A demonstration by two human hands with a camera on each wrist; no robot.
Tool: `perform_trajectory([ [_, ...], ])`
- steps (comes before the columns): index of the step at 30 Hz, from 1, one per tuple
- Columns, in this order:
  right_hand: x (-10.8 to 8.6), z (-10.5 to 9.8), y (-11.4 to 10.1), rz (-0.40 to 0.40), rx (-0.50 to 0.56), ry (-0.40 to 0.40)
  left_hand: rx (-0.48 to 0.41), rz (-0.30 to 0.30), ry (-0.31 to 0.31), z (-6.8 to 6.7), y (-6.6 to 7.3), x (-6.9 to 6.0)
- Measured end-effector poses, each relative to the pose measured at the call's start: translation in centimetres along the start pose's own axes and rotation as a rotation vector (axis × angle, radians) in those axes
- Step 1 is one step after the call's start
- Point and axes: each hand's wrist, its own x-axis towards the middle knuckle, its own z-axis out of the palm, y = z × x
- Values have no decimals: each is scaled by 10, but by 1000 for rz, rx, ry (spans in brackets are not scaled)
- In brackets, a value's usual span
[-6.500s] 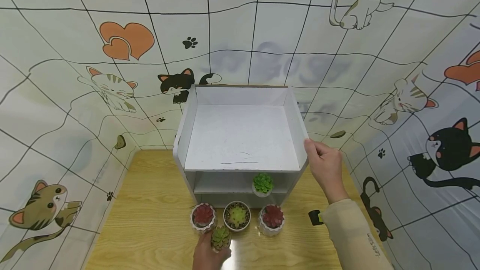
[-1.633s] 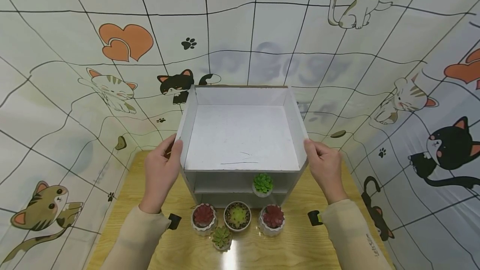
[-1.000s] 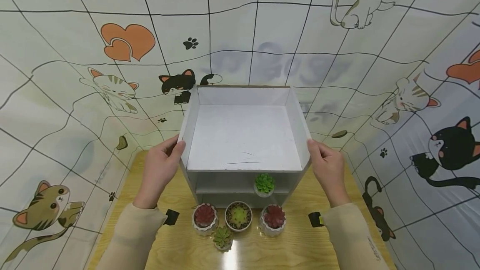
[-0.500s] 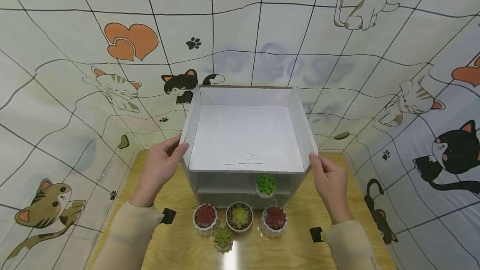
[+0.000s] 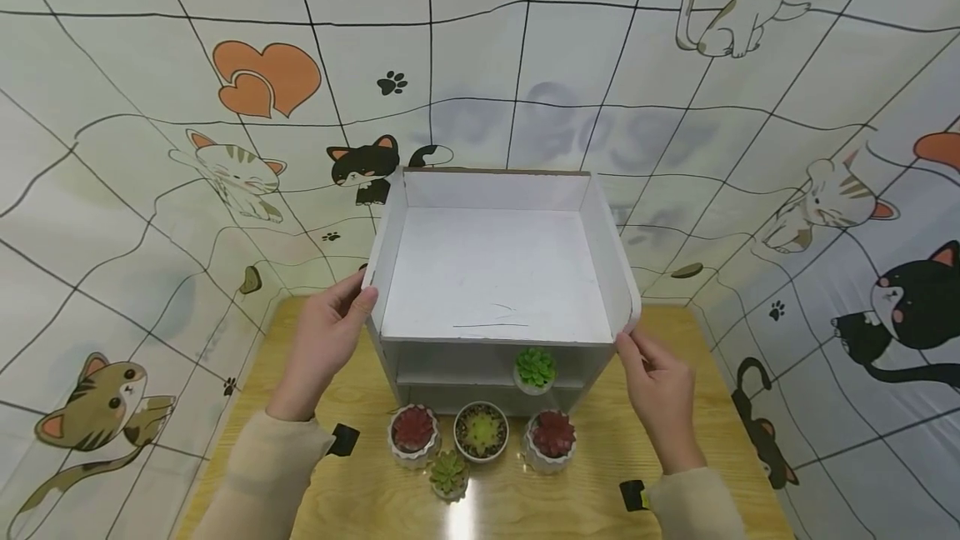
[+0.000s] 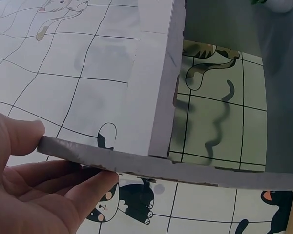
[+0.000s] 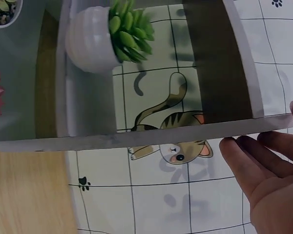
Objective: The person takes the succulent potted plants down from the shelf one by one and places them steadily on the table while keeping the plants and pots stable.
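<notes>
A white tabletop shelf (image 5: 491, 273) stands upright on the table, its top a shallow open tray above lower compartments. My left hand (image 5: 322, 348) pinches its left side panel, and the left wrist view shows the thumb (image 6: 27, 136) on one face with fingers on the other. On the opposite side, my right hand (image 5: 663, 394) holds the right panel low near the front corner; in the right wrist view its fingers (image 7: 244, 161) lie against the panel's outer face and the thumb is partly cut off. A bright green succulent (image 5: 536, 368) in a white pot sits inside the shelf.
Before the shelf stand two red succulents (image 5: 413, 430) (image 5: 552, 435), a yellow-green one (image 5: 481, 432) in a round pot, and a small green one (image 5: 449, 473). They rest on the wooden table (image 5: 360, 498). Cat-patterned sheeting (image 5: 480, 57) encloses the back and sides.
My left hand earlier held the small green succulent, let it go, and took the shelf's left panel. Lately my right hand has slid down the right panel toward its lower front corner.
</notes>
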Motion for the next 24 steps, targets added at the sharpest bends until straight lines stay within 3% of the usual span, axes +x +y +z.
perform_trajectory([
  [12,-24,15,23,-97,-55,53,-113,-55,15,2,0,1],
  [20,-36,20,25,-30,-216,3,-161,-93,15,-2,2,3],
  [24,-41,25,26,-22,-187,-46,-173,-114,20,-2,3,3],
])
